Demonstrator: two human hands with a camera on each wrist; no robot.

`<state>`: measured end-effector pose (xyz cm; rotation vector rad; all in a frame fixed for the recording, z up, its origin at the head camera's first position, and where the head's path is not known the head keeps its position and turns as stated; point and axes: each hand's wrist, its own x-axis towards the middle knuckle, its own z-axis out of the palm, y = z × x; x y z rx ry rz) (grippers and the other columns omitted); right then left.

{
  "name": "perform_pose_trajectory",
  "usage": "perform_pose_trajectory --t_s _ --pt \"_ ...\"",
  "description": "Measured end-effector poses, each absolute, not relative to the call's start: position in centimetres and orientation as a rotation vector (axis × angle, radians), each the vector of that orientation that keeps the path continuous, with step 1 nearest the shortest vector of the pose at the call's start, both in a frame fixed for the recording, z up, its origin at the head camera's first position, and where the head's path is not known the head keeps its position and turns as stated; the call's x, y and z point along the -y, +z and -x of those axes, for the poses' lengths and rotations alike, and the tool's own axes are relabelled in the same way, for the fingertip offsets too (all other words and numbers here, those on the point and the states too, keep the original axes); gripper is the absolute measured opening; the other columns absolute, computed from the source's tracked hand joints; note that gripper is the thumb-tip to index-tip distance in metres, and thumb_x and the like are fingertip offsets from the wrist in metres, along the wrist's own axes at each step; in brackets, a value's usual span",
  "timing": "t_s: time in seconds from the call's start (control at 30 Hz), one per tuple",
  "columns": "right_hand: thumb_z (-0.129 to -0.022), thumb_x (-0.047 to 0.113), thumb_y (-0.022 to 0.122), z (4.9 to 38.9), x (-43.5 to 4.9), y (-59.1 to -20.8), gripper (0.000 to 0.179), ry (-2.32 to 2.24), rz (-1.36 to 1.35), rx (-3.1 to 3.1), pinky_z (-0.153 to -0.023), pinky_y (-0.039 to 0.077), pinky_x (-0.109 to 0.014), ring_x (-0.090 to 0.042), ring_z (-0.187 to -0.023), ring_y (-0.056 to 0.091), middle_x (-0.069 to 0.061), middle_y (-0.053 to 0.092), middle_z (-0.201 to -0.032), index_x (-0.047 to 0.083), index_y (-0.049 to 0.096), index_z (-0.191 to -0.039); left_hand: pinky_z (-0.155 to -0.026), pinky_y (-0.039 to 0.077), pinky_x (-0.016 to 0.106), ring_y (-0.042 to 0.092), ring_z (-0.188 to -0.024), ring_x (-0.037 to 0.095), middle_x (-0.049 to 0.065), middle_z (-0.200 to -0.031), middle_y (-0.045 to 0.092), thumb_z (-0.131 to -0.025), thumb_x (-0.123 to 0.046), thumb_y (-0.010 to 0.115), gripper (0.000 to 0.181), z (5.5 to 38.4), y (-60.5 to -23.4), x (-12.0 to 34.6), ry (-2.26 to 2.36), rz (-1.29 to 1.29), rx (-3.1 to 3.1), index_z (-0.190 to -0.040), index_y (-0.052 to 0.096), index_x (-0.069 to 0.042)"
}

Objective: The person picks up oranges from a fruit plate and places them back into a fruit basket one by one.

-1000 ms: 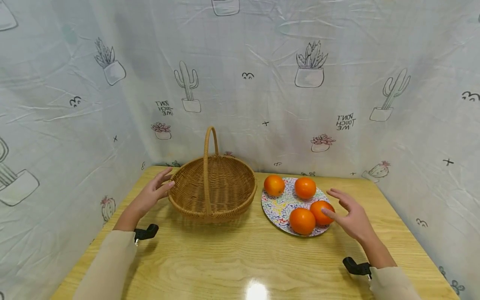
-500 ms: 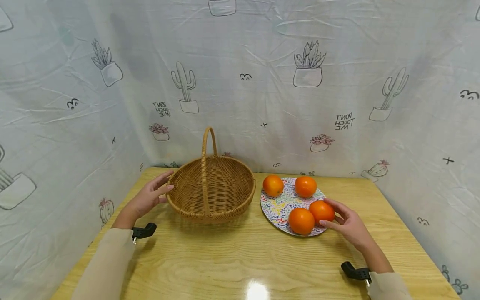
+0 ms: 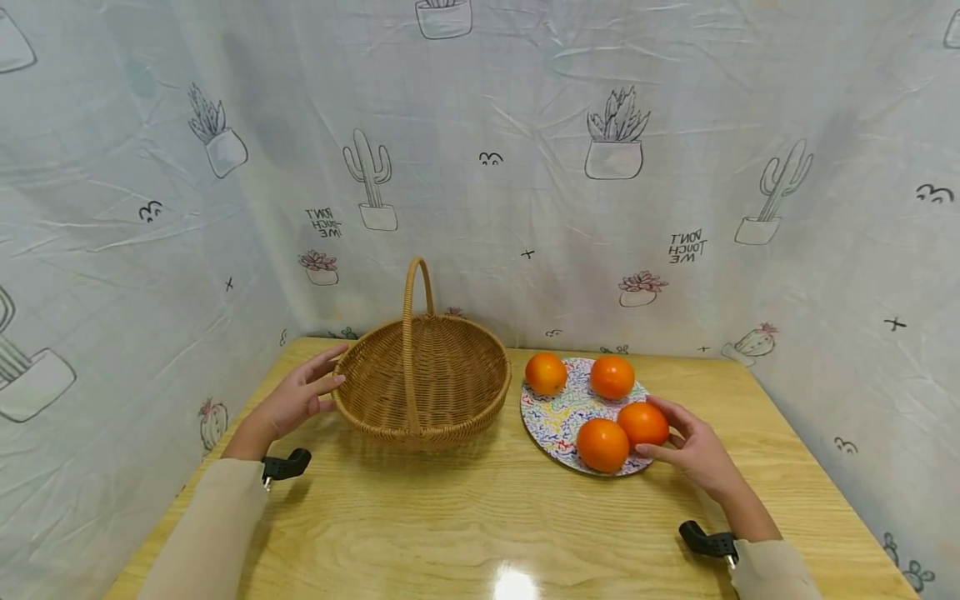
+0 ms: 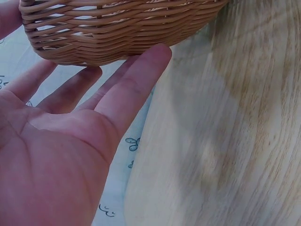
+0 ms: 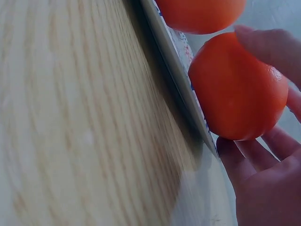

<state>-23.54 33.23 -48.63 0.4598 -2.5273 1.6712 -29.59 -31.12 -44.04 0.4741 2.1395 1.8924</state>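
Note:
A brown wicker basket (image 3: 457, 375) with a tall arched handle stands at the back left of the table. My left hand (image 3: 296, 400) touches its left side; in the left wrist view the fairly straight fingers (image 4: 136, 87) lie against the lower weave (image 4: 127, 42). To the right, a round plate (image 3: 555, 417) with a multicoloured pattern carries several oranges. My right hand (image 3: 697, 454) grips the rightmost orange (image 3: 642, 423), thumb at the front and fingers round the far side. That orange (image 5: 237, 89) sits on the plate in the right wrist view, close beside another orange (image 3: 602, 445).
Two more oranges, one at the back left (image 3: 546, 374) and one at the back right (image 3: 612, 377), lie on the plate. A pale curtain (image 3: 525, 167) printed with cacti closes off the back and sides of the wooden table (image 3: 420, 533).
My right hand has moved left and down onto the rightmost orange, and its fingers have closed round it. My left hand has stayed at the basket's side, shifting only slightly.

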Motion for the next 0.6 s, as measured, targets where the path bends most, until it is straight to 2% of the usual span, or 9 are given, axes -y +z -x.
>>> perform_pose_trajectory --t_s 0.3,0.6 --pt "-0.086 0.013 0.084 23.59 -33.33 -48.59 0.082 1.610 -0.413 2.590 -0.094 0.045 -0.005 0.014 -0.116 0.049 -0.024 0.045 -0.153 -0.001 0.041 -0.154 -0.095 0.058 0.031 0.057 -0.128 0.008 0.029 -0.166 0.015 -0.110 -0.018 0.049 0.069 29.53 -44.07 31.14 1.891 -0.476 -2.142 -0.167 0.010 -0.014" --pt "-0.085 0.015 0.085 23.55 -33.37 -48.44 0.080 1.565 -0.403 2.586 -0.092 0.048 -0.006 0.014 -0.114 0.051 -0.024 0.048 -0.150 -0.001 0.044 -0.152 -0.094 0.059 0.031 0.056 -0.129 0.009 0.029 -0.166 0.015 -0.110 -0.019 0.050 0.070 29.66 -44.27 31.25 1.892 -0.481 -2.136 -0.167 0.010 -0.013"
